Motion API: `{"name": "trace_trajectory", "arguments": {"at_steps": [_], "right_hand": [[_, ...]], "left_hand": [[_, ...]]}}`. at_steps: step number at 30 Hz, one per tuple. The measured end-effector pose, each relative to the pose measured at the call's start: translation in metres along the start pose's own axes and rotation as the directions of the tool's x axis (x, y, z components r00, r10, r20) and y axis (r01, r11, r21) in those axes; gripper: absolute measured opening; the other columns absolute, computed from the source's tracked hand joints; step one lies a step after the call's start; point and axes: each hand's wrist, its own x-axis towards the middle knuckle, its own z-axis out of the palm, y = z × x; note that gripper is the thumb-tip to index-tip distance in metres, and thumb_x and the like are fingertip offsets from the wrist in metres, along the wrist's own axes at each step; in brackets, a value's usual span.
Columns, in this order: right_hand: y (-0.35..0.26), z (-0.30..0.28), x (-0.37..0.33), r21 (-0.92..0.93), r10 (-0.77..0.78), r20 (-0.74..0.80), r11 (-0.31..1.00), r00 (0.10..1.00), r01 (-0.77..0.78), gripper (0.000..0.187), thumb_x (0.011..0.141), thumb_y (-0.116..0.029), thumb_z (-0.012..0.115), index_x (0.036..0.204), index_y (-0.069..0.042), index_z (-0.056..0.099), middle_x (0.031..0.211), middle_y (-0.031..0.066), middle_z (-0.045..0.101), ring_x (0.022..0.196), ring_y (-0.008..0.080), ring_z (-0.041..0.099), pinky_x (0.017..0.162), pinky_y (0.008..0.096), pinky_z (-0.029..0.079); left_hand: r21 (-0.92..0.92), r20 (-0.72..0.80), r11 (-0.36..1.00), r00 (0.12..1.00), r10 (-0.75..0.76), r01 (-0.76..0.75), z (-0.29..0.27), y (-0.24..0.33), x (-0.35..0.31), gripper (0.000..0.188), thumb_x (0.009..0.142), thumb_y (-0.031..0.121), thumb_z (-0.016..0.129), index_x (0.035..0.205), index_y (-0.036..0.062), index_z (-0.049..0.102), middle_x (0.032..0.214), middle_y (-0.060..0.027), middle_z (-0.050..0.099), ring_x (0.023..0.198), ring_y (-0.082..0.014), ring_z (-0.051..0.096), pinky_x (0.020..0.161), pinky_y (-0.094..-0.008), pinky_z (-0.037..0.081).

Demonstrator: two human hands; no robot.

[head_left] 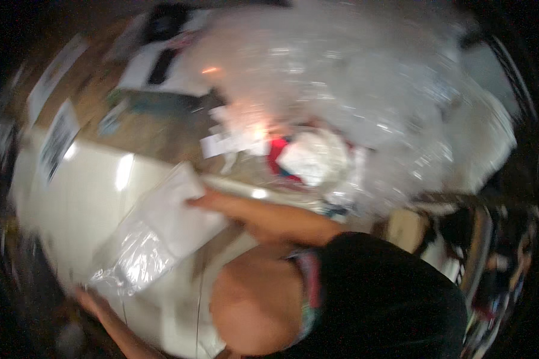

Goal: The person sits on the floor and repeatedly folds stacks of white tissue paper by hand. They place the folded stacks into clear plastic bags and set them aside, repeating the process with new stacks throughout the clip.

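Neither of my own hands can be made out in the head view. Across a glossy white tabletop (pixel 60 221), a flat clear plastic bag (pixel 144 257) with white contents lies at a slant. A person in a black top (pixel 389 299) leans over it. That person's hand (pixel 200 200) grips the bag's upper end. At the lower left another hand (pixel 88 299) is at the bag's other end; its forearm comes in from the lower edge and appears to be the same person's. Motion blurs the fingers.
A big heap of clear plastic bags (pixel 365 84) fills the upper right. White paper pieces (pixel 233 143) and a round white item (pixel 317 158) beside red material lie below it. Printed sheets (pixel 58 140) rest at left on a brown surface (pixel 150 128).
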Motion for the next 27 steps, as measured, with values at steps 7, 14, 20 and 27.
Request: {"name": "trace_trajectory", "arguments": {"at_steps": [7,14,20,27], "right_hand": [[0.042,-0.015,0.018,0.169,0.02,0.207,0.984,0.978,-0.056,0.061,0.076,-0.022,0.071,0.124,0.002,0.042,0.108,0.0147,0.058,0.092,0.0233,0.059,0.081,0.0353,0.048],[0.024,-0.02,0.03,-0.013,0.019,0.192,1.0,0.981,-0.017,0.055,0.075,-0.023,0.071,0.118,0.002,0.048,0.104,0.0136,0.06,0.088,0.0219,0.058,0.077,0.0341,0.047],[-0.008,-0.02,0.035,-0.493,-0.023,0.12,0.866,0.992,0.08,0.059,0.073,-0.024,0.072,0.118,0.004,0.046,0.103,0.0156,0.058,0.089,0.0236,0.058,0.078,0.0345,0.047],[-0.102,0.024,-0.011,-0.169,-0.463,0.461,0.792,0.757,0.587,0.09,0.067,-0.021,0.077,0.138,-0.005,0.023,0.138,0.0172,0.031,0.126,0.0294,0.033,0.1,0.0449,0.033]], "left_hand": [[-0.426,-0.479,0.901,0.824,-0.302,0.083,-0.167,0.141,-0.008,0.042,0.092,0.034,0.045,0.117,0.0005,0.049,0.11,-0.0109,0.052,0.096,-0.0235,0.05,0.083,-0.038,0.042],[-0.563,-0.182,0.763,0.853,-0.489,0.317,-0.153,0.197,-0.138,0.043,0.088,0.035,0.055,0.118,0.0045,0.052,0.11,-0.0061,0.054,0.088,-0.0164,0.051,0.079,-0.0344,0.043],[-0.356,0.205,0.805,0.88,-0.428,0.475,-0.102,0.202,-0.203,0.027,0.087,0.025,0.053,0.102,0.0032,0.06,0.096,-0.0047,0.062,0.073,-0.01,0.049,0.064,-0.0249,0.039],[-0.462,0.587,0.738,0.794,-0.161,0.492,-0.09,0.306,-0.19,0.027,0.088,0.02,0.049,0.102,-0.0018,0.059,0.091,-0.0114,0.064,0.069,-0.0141,0.057,0.06,-0.0247,0.042]]}}
